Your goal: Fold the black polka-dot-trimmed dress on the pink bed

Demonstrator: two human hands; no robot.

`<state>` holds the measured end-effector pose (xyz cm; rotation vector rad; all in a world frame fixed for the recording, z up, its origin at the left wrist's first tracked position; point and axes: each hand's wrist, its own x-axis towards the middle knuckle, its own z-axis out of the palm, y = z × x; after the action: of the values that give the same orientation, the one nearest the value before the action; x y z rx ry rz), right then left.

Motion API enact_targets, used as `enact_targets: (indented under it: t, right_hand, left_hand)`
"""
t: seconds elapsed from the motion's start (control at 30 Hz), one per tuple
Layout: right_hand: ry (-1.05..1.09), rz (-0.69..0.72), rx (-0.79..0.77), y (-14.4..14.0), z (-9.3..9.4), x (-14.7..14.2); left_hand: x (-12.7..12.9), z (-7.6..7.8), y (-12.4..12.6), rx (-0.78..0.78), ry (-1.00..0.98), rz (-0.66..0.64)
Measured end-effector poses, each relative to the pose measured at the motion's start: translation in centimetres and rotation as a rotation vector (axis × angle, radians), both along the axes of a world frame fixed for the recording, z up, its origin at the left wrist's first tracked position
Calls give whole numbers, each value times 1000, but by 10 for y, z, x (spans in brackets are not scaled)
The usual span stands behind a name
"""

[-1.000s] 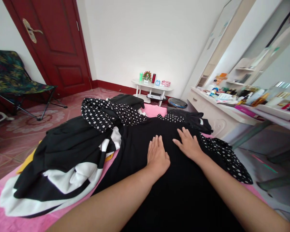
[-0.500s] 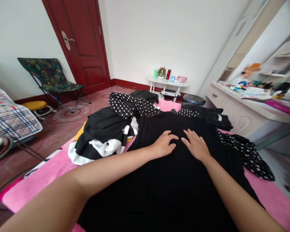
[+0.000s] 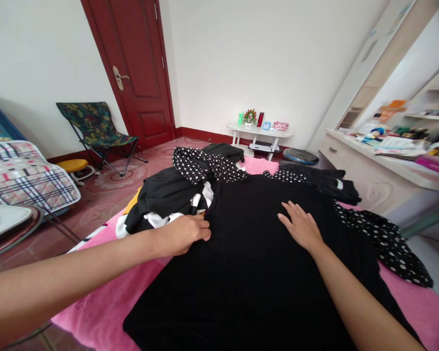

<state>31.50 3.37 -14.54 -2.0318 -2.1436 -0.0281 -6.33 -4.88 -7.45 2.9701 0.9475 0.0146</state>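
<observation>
Head view showed a black garment (image 3: 263,273) spread flat over a pink bed cover (image 3: 95,312), its long axis running from six o'clock near the person up to twelve o'clock, where its top edge met a polka-dot piece (image 3: 201,165). The left hand (image 3: 185,234) sat at the garment's nine o'clock edge, fingers (image 3: 201,233) curled narrow and pinched together right on the hem; whether any cloth was actually caught between them could not be told. The right hand (image 3: 302,226) lay palm down near the garment's middle, a little toward one o'clock, fingers spread wide and flat on the fabric, gripping nothing.

As for the relation that mattered: the left side edge lay directly under the left hand, while the far side edge was out at three o'clock, beyond the right hand and nearer to it than to the left. Each hand thus had its own edge on its own side, with the garment's centre line between them.

Just beside the left hand, toward eleven o'clock, a black-and-white heap of clothes (image 3: 164,204) touched the garment's edge. More dotted cloth (image 3: 388,241) trailed off at three o'clock. A folding chair (image 3: 95,129) and a red door (image 3: 135,73) stood well apart at ten and eleven o'clock, and a small white table (image 3: 259,132) stood at twelve.
</observation>
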Motion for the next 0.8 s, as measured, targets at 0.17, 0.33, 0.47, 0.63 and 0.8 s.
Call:
enact_targets:
  t: [0.17, 0.33, 0.47, 0.63, 0.8]
  right_hand:
    - [21, 0, -5, 1, 0, 2]
    - [0, -9, -5, -2, 2, -1]
    - [-39, -13, -9, -5, 4, -4]
    - [-30, -13, 0, -5, 5, -5]
    - [14, -14, -5, -6, 7, -4]
  left_hand:
    - [-2, 4, -3, 94, 143, -75]
    - [16, 11, 7, 100, 334, -114]
    - [64, 32, 32, -64, 383, -15]
    - [129, 27, 104, 7, -49, 39]
    - [159, -6, 190, 6, -82, 212]
